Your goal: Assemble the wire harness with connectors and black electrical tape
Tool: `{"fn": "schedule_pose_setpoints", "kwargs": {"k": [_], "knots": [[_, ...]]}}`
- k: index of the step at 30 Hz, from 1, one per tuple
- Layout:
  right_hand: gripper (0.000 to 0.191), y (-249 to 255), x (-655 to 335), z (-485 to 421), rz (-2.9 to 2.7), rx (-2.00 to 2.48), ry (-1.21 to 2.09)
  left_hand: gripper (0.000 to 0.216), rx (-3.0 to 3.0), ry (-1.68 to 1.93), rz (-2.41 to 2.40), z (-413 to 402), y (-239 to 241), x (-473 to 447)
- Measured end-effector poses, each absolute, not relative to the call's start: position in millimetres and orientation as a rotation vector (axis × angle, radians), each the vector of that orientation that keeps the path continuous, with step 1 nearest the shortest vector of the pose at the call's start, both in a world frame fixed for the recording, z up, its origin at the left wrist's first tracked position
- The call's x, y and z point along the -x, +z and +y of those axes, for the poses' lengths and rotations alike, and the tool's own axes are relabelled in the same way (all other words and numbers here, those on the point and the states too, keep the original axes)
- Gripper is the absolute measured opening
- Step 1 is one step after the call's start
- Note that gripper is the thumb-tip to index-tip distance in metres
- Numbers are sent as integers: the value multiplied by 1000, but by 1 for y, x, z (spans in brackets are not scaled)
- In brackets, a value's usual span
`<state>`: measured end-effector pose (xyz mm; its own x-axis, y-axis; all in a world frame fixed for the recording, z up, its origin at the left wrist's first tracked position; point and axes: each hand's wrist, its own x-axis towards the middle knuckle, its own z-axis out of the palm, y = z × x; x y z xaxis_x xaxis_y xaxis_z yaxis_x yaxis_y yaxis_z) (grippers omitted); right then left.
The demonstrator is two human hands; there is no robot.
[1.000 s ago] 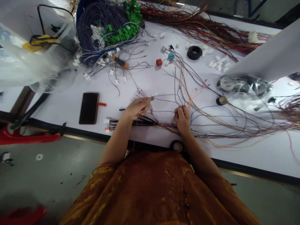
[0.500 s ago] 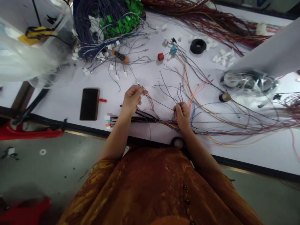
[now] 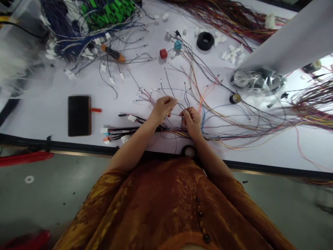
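Note:
My right hand (image 3: 191, 119) is closed round several thin dark wires (image 3: 186, 93), whose loose ends fan out beyond the fingers over the white table. Close beside it on the left, my left hand (image 3: 164, 108) pinches a thin dark wire; its exact grip point is too small to make out. Beneath both hands runs a wire harness (image 3: 177, 130), with black-sleeved branches (image 3: 127, 130) ending at a white connector (image 3: 105, 131) and others on the left. Thin red and blue wires with bare terminals (image 3: 145, 94) lie just past my left hand.
A phone (image 3: 79, 115) lies at left. Farther back are an orange-and-black tool (image 3: 113, 53), a red block (image 3: 163, 53), a blue connector (image 3: 178, 44) and a black tape roll (image 3: 205, 41). Another roll (image 3: 188, 151) sits at the front edge. A white column (image 3: 275, 38) stands at right.
My left hand has moved in towards my right hand, which still grips the dark wires. The view has shifted, so things on the table appear farther left.

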<state>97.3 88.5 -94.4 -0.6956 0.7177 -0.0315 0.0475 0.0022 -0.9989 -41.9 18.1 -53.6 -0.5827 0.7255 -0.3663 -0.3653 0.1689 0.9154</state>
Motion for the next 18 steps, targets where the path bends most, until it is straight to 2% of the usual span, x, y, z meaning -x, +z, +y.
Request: {"fn": "schedule_pose_setpoints", "kwargs": {"k": [5, 11, 18], "knots": [[42, -99, -91, 92, -1646, 827, 1792, 26, -393, 1799, 1404, -12, -56, 41], [47, -99, -89, 102, -1601, 864, 2061, 36, -259, 2039, 1377, -46, -62, 55], [49, -92, -89, 111, -1317, 954, 2228, 34, -426, 2067, 1715, -69, -66, 79]]}}
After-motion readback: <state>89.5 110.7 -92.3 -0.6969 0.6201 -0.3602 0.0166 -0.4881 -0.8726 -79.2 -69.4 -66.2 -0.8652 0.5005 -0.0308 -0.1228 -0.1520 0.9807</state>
